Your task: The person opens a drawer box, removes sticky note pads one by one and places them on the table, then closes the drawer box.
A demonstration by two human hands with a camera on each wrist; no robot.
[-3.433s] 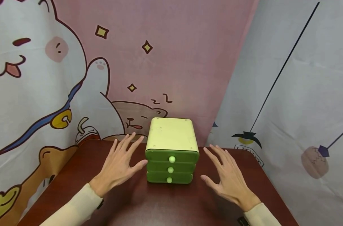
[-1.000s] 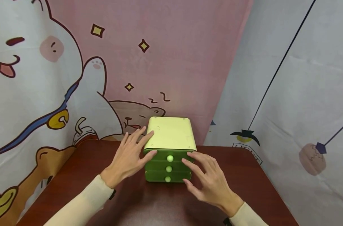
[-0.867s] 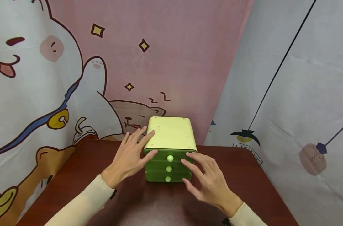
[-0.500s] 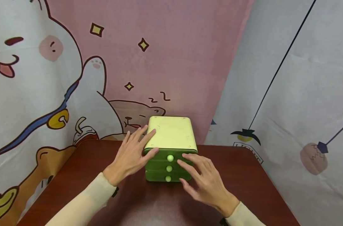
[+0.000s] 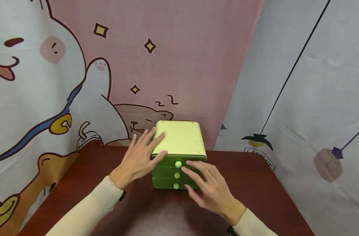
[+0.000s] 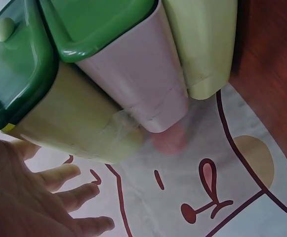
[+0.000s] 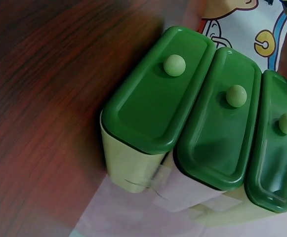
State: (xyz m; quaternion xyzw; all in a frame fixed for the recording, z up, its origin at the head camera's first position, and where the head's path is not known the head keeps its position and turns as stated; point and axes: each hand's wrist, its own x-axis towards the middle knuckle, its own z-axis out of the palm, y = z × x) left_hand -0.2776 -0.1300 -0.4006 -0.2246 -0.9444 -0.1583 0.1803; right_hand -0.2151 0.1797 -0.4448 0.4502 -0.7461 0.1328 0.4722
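Observation:
A small three-tier drawer box with a pale yellow top and green fronts stands on the table. Each front bears a round pale green knob, the top one among them; all drawers are closed. My left hand, fingers spread, is at the box's upper left edge. In the left wrist view that hand lies beside the top tier; whether it touches, I cannot tell. Before the fronts' right half hovers my right hand, fingers loosely bent, the index fingertip close to the top knob. Neither hand holds anything.
The dark reddish-brown table extends on both sides of the box. Right behind it hangs a pink and white cartoon-printed cloth. The left wrist view shows the pink middle tier and clear tape on the sides.
Both hands have come inward from beside the box. Lately the right hand has drifted left toward the top knob, and the left has edged up and right. The box has stayed put.

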